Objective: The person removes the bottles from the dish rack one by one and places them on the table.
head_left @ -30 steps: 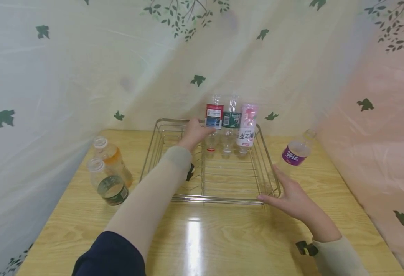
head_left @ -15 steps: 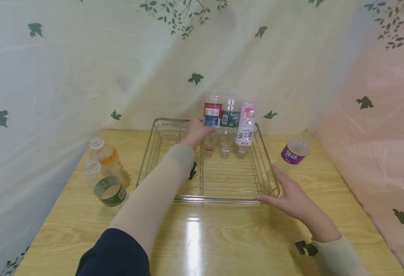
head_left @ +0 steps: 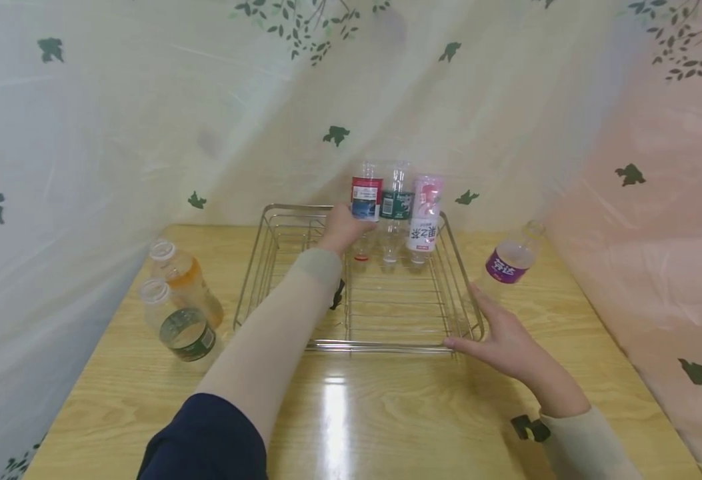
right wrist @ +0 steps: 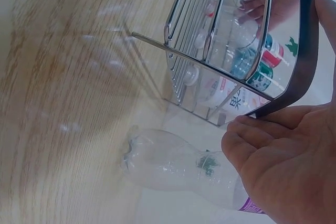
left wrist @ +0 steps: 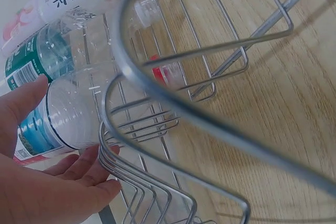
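In the head view a wire rack point(head_left: 399, 348) stands on the table. Three plastic bottles lean cap-down at its back: a red-and-blue-labelled bottle point(head_left: 365, 200), a green-labelled bottle point(head_left: 396, 205) and a pink-and-white bottle point(head_left: 425, 213). My left hand point(head_left: 343, 230) holds the red-and-blue-labelled one. Its thumb and fingers lie on opposite sides of this bottle in the left wrist view, the hand point(left wrist: 58, 182) reaching over the rack's wires. My right hand point(head_left: 509, 343) grips the rack's near right corner, thumb at the front rim. In the right wrist view its fingers point(right wrist: 262, 135) lie against the rack's outside.
Right of the rack stands a purple-labelled bottle point(head_left: 507, 263), close beyond my right hand. At the left are an orange-banded bottle point(head_left: 191, 280) and another green-labelled bottle point(head_left: 185, 330), both upright. A patterned sheet point(head_left: 255, 133) hangs behind the table point(head_left: 387, 413).
The head view has shifted slightly, moving the scene a little within the frame. Both hands keep their places on the bottle and the rack.
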A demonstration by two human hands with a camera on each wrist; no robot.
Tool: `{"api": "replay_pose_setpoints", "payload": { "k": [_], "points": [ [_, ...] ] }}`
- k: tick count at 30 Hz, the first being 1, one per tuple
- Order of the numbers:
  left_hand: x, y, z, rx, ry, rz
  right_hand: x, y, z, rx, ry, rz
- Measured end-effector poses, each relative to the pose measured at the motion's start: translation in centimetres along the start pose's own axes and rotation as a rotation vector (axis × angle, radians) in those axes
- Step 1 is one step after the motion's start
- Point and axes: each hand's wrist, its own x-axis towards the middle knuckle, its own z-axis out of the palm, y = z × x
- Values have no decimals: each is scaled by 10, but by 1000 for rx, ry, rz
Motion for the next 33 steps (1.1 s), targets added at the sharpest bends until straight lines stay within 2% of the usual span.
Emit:
{"api": "replay_pose_setpoints", "payload": {
  "k": [10, 19, 27, 33],
  "points": [
    [5, 3, -2, 78, -41, 22, 1, 1, 1, 5, -3, 4],
    [5, 4, -3, 40, -77, 28, 1, 1, 1, -1, 1, 4],
    [1, 5, -6, 20, -74, 33, 1, 0, 0, 0, 0, 17],
    [-2, 9, -8, -7, -68, 14, 1, 0, -1, -7, -4, 18]
  ]
}}
